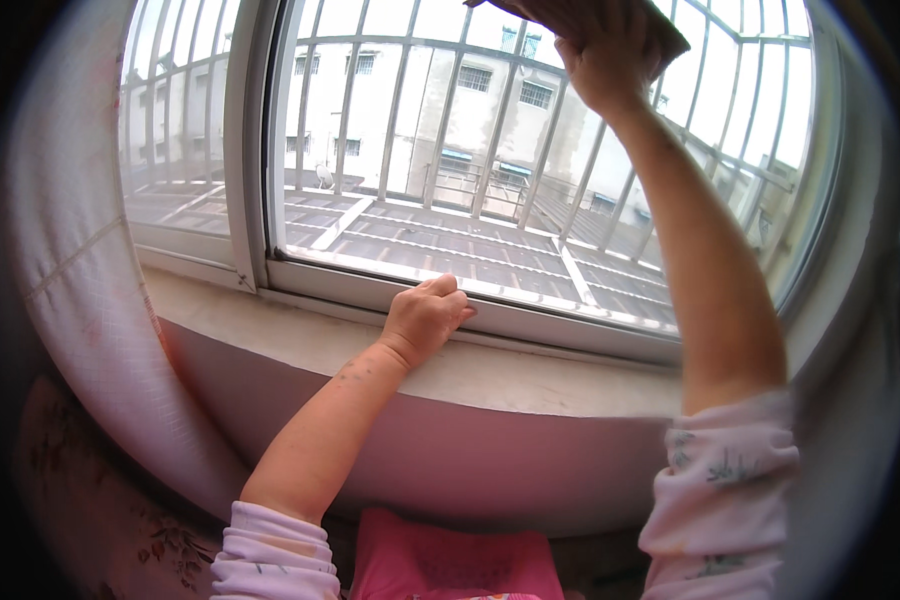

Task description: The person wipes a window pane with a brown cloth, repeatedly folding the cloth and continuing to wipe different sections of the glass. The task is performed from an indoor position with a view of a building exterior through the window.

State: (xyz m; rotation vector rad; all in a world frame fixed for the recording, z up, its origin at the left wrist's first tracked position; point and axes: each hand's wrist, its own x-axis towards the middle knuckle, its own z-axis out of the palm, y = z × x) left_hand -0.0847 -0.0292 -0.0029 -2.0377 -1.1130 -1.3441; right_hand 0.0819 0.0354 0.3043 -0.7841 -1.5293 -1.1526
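My right hand [613,64] is raised high and holds a brown cloth [667,37] at the upper part of the sliding window's glass pane [435,142]. The cloth's top runs out of the picture, and the fingers are partly hidden in its folds. Lower down, my left hand [427,315] is curled into a loose fist. It rests against the pane's bottom metal rail [330,285], just above the sill; nothing shows between its fingers.
A pale window sill [495,382] runs below the frame. To the left hangs a light curtain [75,195], beside the upright window stile [246,150]. Metal security bars [450,127] stand outside the glass, with a building [465,97] beyond. Pink fabric [450,555] lies below me.
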